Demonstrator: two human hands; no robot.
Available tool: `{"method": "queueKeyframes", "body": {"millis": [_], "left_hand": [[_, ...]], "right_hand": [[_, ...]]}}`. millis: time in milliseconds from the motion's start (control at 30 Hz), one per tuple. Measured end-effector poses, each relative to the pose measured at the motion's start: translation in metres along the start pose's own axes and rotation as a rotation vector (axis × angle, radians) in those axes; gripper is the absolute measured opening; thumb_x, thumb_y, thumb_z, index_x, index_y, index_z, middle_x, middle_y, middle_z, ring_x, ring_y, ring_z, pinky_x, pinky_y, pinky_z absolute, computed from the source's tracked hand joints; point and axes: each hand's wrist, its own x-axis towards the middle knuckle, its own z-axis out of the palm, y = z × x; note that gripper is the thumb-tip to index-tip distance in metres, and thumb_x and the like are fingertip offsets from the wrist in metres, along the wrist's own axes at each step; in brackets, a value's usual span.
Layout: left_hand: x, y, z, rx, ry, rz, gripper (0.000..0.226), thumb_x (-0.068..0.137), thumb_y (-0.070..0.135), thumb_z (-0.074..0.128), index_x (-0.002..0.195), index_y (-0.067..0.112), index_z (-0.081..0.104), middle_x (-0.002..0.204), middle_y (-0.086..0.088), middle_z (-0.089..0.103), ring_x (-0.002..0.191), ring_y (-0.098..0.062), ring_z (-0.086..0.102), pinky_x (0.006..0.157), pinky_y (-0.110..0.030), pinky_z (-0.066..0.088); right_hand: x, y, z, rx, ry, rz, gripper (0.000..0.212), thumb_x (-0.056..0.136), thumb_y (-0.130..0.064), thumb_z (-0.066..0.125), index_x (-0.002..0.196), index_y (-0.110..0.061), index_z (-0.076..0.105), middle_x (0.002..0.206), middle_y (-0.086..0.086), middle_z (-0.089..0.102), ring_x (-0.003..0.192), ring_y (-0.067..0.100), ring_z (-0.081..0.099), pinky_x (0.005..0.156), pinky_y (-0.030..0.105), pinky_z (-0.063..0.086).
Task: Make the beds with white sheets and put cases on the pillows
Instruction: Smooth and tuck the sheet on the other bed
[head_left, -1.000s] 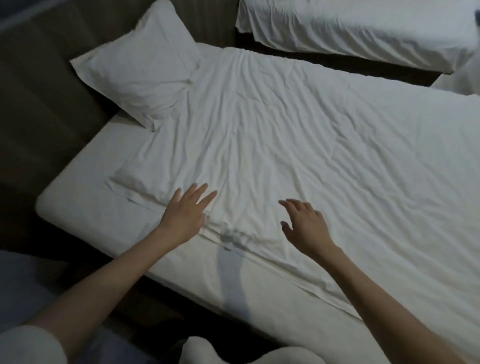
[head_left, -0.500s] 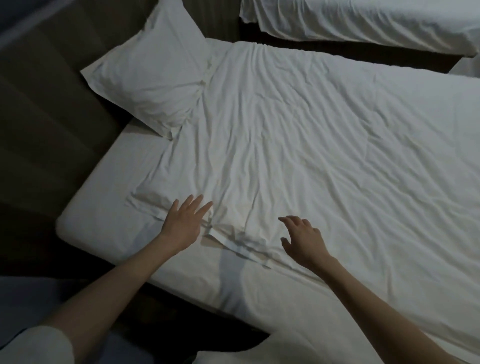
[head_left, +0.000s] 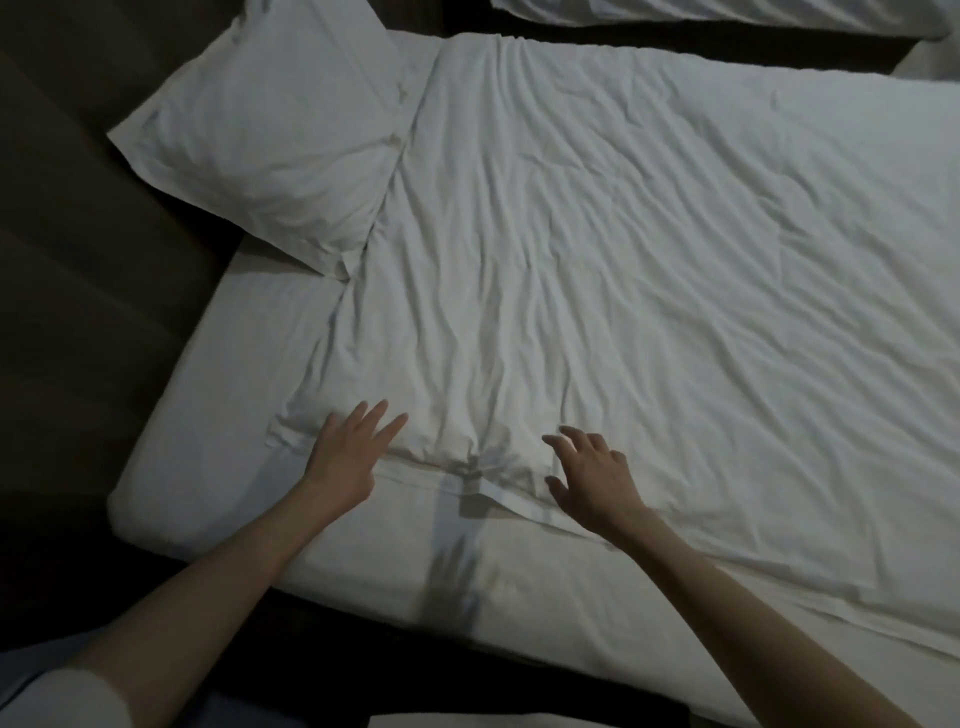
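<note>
Two hands rested on white sheet (head_left: 597, 260) edge at 6 o'clock: left hand (head_left: 345, 457) flat, spread wide; right hand (head_left: 592, 478) loosely curved, held nothing.

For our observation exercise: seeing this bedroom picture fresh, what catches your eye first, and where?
A wrinkled white sheet covers most of the bed, its near edge bunched. Both hands reach onto that edge at lower centre, the left hand flat, the right hand with fingers loosely bent. A white pillow lies at the upper left.
</note>
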Motion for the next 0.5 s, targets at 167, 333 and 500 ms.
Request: {"method": "queueKeyframes", "body": {"millis": [167,333,500], "left_hand": [[0.029,-0.07,0.01,0.019,-0.023,0.11,0.092,0.092,0.031,0.056,0.151,0.03,-0.014,0.161,-0.001,-0.012,0.148,-0.022,-0.004,0.117,-0.044,0.008],[0.062,-0.121,0.022,-0.003,-0.06,0.174,0.097,0.09,0.033,0.06,0.151,0.03,-0.015,0.161,-0.001,-0.013,0.148,-0.023,-0.004,0.119,-0.044,0.007],[0.107,-0.142,0.048,0.019,-0.126,0.22,0.102,0.086,0.027,0.063,0.15,0.033,-0.016,0.16,0.001,-0.014,0.148,-0.026,-0.006,0.116,-0.056,0.012]], "right_hand": [[0.037,-0.073,0.03,0.063,-0.005,0.094,0.055,0.094,-0.039,0.052,0.144,-0.025,0.034,0.155,0.002,0.028,0.138,0.025,0.031,0.106,0.044,0.034],[0.076,-0.126,0.055,0.141,-0.019,0.194,0.056,0.094,-0.037,0.053,0.145,-0.024,0.032,0.155,0.002,0.027,0.14,0.022,0.028,0.109,0.041,0.031],[0.114,-0.141,0.077,0.093,-0.036,0.218,0.062,0.093,-0.034,0.054,0.148,-0.024,0.026,0.157,0.003,0.021,0.143,0.023,0.023,0.114,0.038,0.025]]}}
